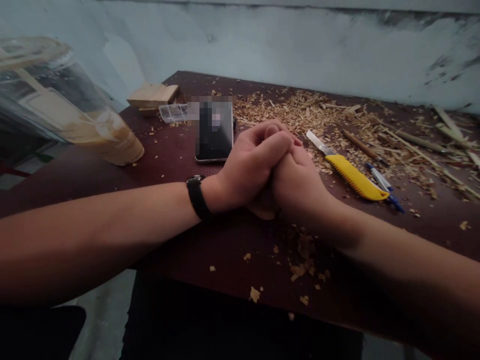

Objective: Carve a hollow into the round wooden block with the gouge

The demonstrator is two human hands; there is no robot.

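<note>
Clasped together above the dark red table [180, 240], my left hand [249, 162] and my right hand [300, 175] both have their fingers closed. The left wears a black wristwatch, and its fingers press against the right hand. A pale brown rounded edge [264, 212] shows just below the palms; what it belongs to is hidden. Nearest my right hand, a yellow-handled knife [354, 177] lies on the table with its blade pointing away to the left. A dark-screened phone [214, 132] stands propped up beyond my left hand.
Wood shavings [303, 107] cover the back and right of the table, with loose flakes near its front edge. A wooden-handled tool [363, 146] and a blue-and-white pen [380, 177] lie at right. A plastic drink cup [101, 132], wood blocks [153, 94] and a clear case [173, 113] stand left.
</note>
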